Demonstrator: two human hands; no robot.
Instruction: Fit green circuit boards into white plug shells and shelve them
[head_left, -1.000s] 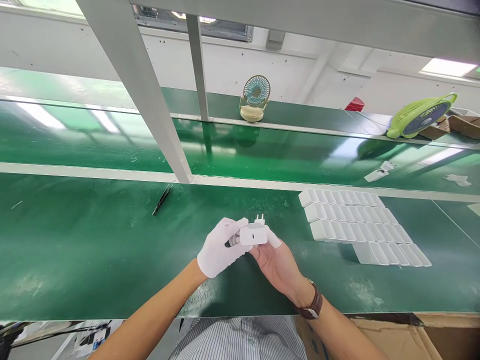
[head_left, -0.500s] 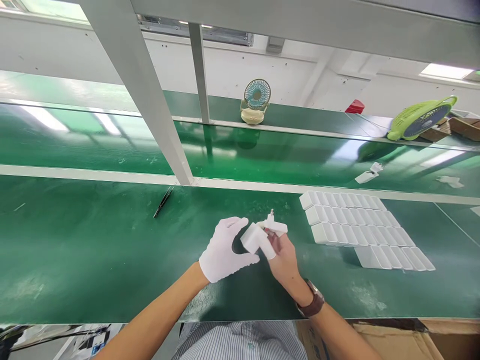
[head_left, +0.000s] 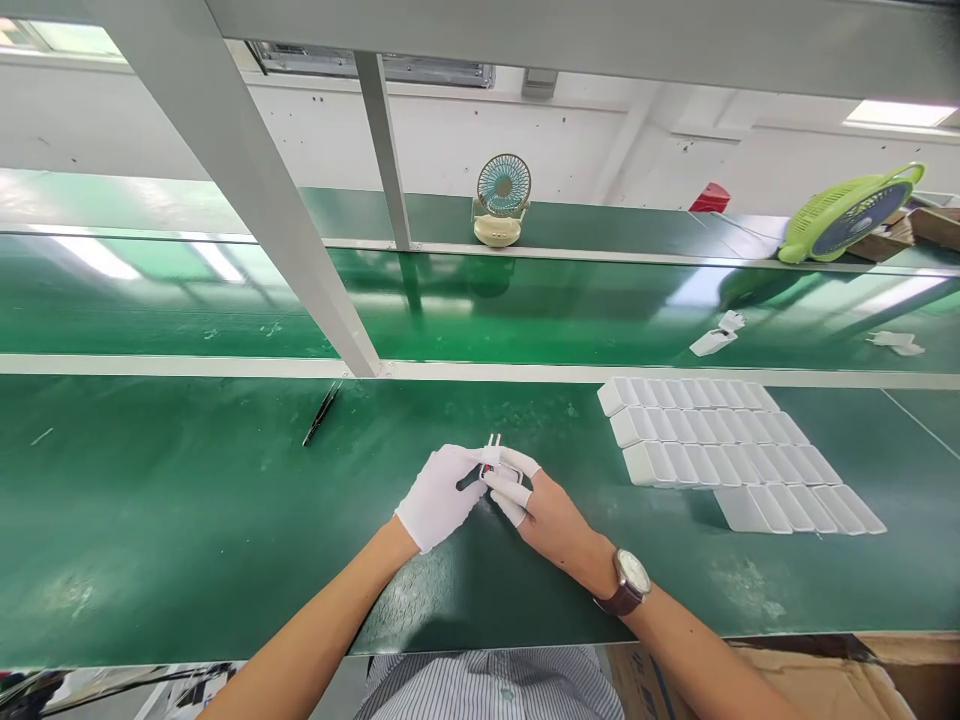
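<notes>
at left of centre, a pair of tweezers [head_left: 322,414] is found lying on the green bench [head_left: 187,540], touched by neither hand. near the middle of the frame, the left hand [head_left: 441,498], gloved in white, is seen with thumb and fingertips closed on the left side of a white plug [head_left: 493,455]. the plug is held above the bench, its two pins pointed toward the top of the frame. its right side is gripped by the right hand [head_left: 559,530], whose fingers are partly covered in white; the hands are set close together around it. a dark opening with a trace of red is noted in the piece, so work on it is judged to be under way and unfinished. at right, white cases [head_left: 739,430] are laid in four rows, the nearest one shorter; with both hands well apart from them, these are judged left to be dealt with. at upper right, two loose white pieces [head_left: 714,341] are noted; whether they are finished cannot be determined.

at lower left, objects below the bench are cut off and cannot be identified. much of the plug is covered by fingers; whether one part or several are held cannot be confirmed. at lower right, a cardboard box [head_left: 814,680] is cut off by the frame.
</notes>
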